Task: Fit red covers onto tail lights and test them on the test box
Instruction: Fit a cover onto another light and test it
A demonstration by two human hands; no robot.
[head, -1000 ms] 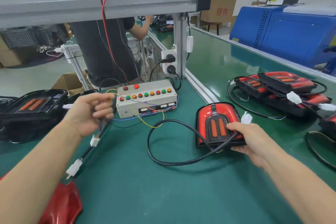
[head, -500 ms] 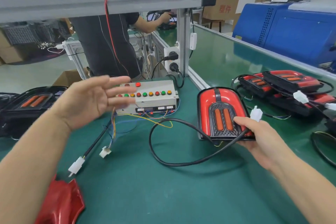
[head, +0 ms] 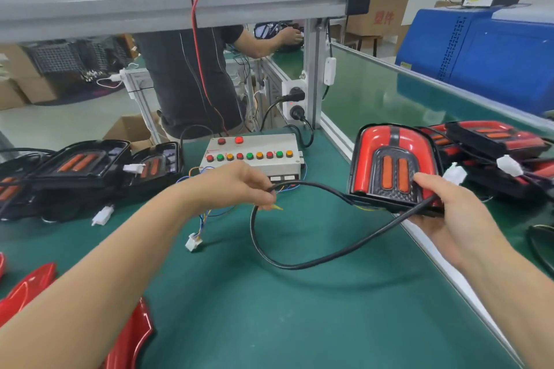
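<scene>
Head view shows the green bench [head: 269,323], then the test box [head: 251,156] at far centre. Right hand [head: 455,219] has lifted the covered tail light [head: 389,165] off the bench and grips its near edge. Left hand [head: 239,186], spread open half a second ago, now pinches the light's black cable [head: 299,263]. Probably the test on this light is finished and it goes to the done lights at right.

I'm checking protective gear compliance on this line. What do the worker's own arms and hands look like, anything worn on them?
Nothing is worn. The left hand and right hand are bare, with no gloves, rings or watch visible. Both forearms are uncovered down to the picture's edge, so no sleeves, wrist straps or cables show.
</scene>
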